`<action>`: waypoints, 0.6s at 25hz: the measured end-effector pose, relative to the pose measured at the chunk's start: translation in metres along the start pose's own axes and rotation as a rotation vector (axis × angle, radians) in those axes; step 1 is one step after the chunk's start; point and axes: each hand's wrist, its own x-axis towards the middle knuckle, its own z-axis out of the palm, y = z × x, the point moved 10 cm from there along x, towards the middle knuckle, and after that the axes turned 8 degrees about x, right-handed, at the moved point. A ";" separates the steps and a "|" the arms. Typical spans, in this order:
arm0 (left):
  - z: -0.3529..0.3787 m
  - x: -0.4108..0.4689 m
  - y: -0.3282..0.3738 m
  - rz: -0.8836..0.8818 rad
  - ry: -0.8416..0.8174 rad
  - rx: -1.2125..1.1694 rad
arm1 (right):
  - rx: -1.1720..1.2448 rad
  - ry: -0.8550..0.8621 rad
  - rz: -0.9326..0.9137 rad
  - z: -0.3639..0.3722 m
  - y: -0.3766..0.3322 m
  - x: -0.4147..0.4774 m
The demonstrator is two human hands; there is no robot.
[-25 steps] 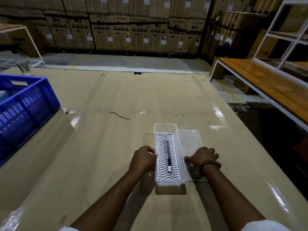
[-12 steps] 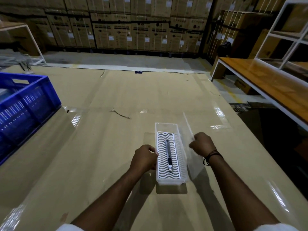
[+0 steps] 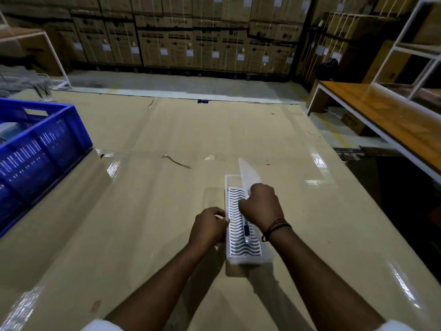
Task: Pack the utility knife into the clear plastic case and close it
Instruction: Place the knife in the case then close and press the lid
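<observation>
A clear plastic case [image 3: 248, 258] lies lengthwise on the beige table, lined with a white wavy insert. The utility knife [image 3: 246, 231] rests along the insert's middle; only its near end shows below my right wrist. My left hand [image 3: 207, 226] grips the case's left edge. Over the case, my right hand [image 3: 261, 206] is closed on the clear lid [image 3: 248, 174], which stands tilted up over the case's far half, partly folded over.
A blue slatted crate [image 3: 40, 144] stands at the table's left. A wooden bench with a white frame [image 3: 386, 120] and a white rack sit to the right. Stacked cardboard boxes [image 3: 191, 41] line the back wall. The table's right edge drops to dark floor.
My right hand has lifted the lid from flat on the table at the case's right and swung it up and leftward over the case. The left hand stayed on the left edge.
</observation>
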 end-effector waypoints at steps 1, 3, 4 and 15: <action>0.000 0.000 0.000 0.009 0.005 -0.004 | -0.028 -0.004 -0.020 0.008 -0.006 -0.005; 0.000 -0.002 0.000 0.024 0.006 0.008 | -0.081 -0.035 -0.061 0.028 -0.018 -0.015; 0.000 -0.002 -0.002 0.022 -0.004 0.045 | -0.107 -0.059 -0.079 0.040 -0.022 -0.019; 0.007 -0.006 -0.021 0.018 -0.057 -0.101 | -0.090 -0.134 -0.076 0.069 -0.008 -0.028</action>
